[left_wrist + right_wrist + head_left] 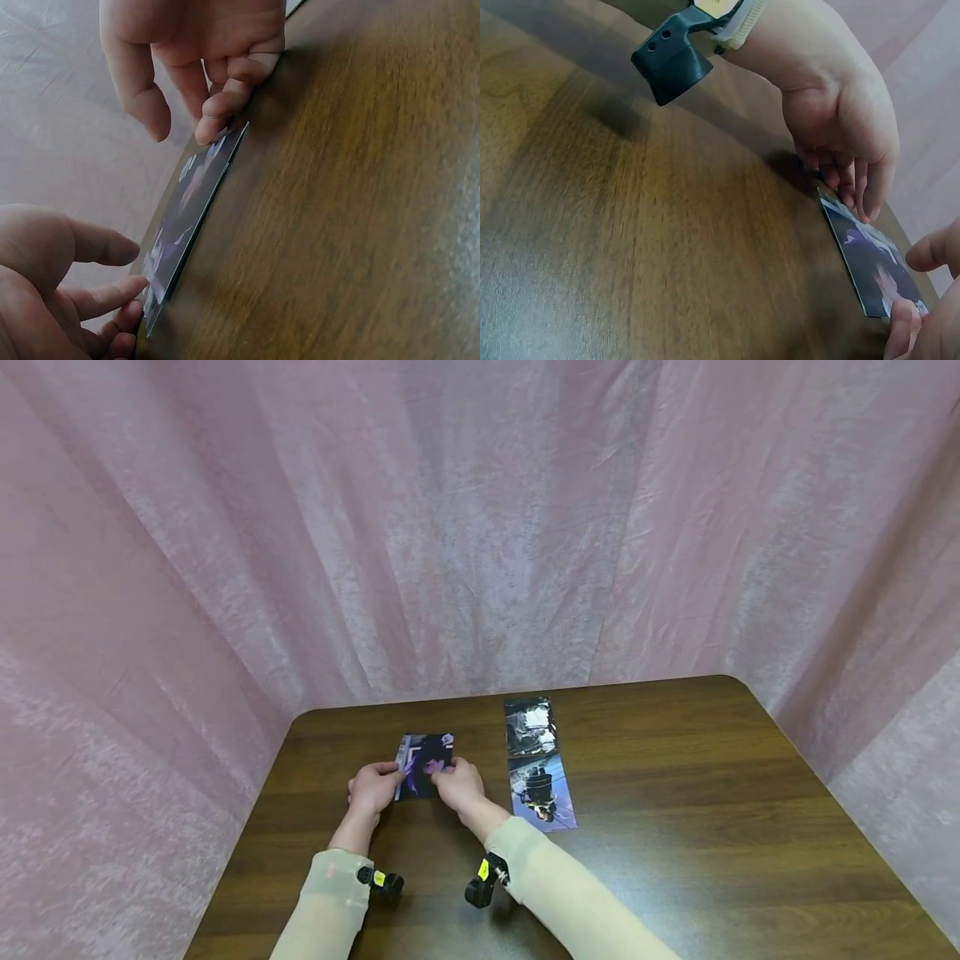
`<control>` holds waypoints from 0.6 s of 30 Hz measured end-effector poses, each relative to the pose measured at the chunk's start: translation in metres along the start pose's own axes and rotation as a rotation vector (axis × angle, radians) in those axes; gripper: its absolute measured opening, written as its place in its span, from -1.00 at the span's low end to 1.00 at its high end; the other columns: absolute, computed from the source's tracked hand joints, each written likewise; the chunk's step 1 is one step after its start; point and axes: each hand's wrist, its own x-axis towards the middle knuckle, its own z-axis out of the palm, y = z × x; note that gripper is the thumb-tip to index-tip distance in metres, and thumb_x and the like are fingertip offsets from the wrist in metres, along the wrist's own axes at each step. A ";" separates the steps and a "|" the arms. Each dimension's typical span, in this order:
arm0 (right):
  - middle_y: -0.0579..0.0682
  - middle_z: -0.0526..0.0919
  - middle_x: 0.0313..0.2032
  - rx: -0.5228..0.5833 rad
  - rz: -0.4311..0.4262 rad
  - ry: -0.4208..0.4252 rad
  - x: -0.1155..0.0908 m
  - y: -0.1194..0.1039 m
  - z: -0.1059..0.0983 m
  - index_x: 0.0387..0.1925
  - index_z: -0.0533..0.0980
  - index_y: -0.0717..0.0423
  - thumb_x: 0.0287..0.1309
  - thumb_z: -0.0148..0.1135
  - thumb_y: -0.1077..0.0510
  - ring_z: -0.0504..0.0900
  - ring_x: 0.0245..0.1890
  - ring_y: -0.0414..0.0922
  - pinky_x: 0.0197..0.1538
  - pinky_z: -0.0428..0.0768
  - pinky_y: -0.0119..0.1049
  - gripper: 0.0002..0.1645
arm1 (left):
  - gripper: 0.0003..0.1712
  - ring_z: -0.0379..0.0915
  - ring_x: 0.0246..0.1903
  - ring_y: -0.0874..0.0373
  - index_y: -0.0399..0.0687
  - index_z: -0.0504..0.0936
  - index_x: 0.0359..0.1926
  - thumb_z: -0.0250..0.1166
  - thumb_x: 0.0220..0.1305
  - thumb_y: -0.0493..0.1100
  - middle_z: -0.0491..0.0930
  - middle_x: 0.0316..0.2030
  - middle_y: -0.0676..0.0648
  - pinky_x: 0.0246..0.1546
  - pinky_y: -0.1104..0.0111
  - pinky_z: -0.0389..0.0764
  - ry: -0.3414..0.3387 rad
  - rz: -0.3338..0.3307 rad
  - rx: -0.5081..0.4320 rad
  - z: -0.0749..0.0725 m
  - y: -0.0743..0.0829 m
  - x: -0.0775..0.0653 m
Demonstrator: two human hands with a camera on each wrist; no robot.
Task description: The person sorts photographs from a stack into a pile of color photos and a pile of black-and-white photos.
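Note:
A dark photo card point(423, 766) with a purple picture lies flat on the wooden table, left of centre. My left hand point(375, 787) is at its left side; in the left wrist view the left fingertips point(135, 285) touch the card's near end, with the thumb lifted off it. At the opposite side is my right hand point(459, 785), its fingertips point(210, 129) right at the card's edge and its thumb held apart. Both hands lie low over the table. From the right wrist view, the card point(874, 259) shows between the two hands.
Right of the hands lie two more photo cards, end to end: a glossy dark one point(531, 727) at the back and a bluish one point(542, 793) in front. Pink curtains point(480, 527) hang behind the brown table point(675, 827). A small black camera sits on each wrist.

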 end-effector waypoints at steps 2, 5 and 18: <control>0.19 0.77 -0.05 0.015 0.022 -0.010 0.001 -0.001 0.001 0.25 0.57 0.44 0.23 0.39 0.08 0.69 0.04 0.14 0.17 0.61 -0.06 -0.34 | -0.56 0.04 0.39 -0.45 -0.19 0.76 0.18 0.37 0.41 -0.04 0.57 0.27 -0.38 0.34 -0.29 0.08 -0.003 -0.002 0.005 0.001 -0.001 0.000; 0.23 0.76 0.01 0.046 0.057 -0.024 0.002 -0.002 0.002 0.26 0.56 0.44 0.25 0.41 0.05 0.69 0.05 0.14 0.19 0.60 -0.03 -0.31 | -0.55 0.04 0.39 -0.46 -0.18 0.76 0.19 0.36 0.42 -0.02 0.56 0.27 -0.39 0.34 -0.30 0.08 -0.004 -0.002 0.007 0.003 -0.002 0.001; 0.32 0.66 0.19 0.125 0.110 -0.041 0.003 -0.001 0.005 0.31 0.50 0.47 0.28 0.42 0.03 0.60 0.21 0.21 0.31 0.53 0.05 -0.25 | -0.53 0.06 0.45 -0.37 -0.19 0.71 0.26 0.36 0.43 -0.08 0.70 0.15 -0.25 0.44 -0.27 -0.08 0.009 -0.016 -0.117 0.004 -0.006 0.000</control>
